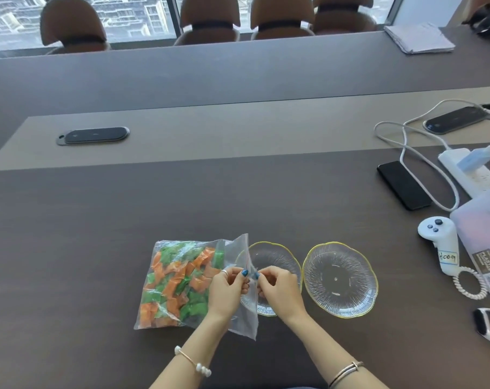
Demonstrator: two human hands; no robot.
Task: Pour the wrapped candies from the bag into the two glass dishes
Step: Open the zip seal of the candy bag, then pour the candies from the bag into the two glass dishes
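A clear zip bag full of orange and green wrapped candies lies flat on the dark table, its mouth end turned right. My left hand and my right hand both pinch the bag's zip edge, thumbs nearly touching, over the left glass dish. That dish is gold-rimmed, holds no candies, and is partly covered by the bag flap and my hands. The right glass dish, also gold-rimmed, sits beside it in full view with nothing in it.
A white controller with a coiled cord, a translucent plastic package, a black phone, a power strip with cables and a wristband lie to the right. Chairs stand beyond the table's far edge.
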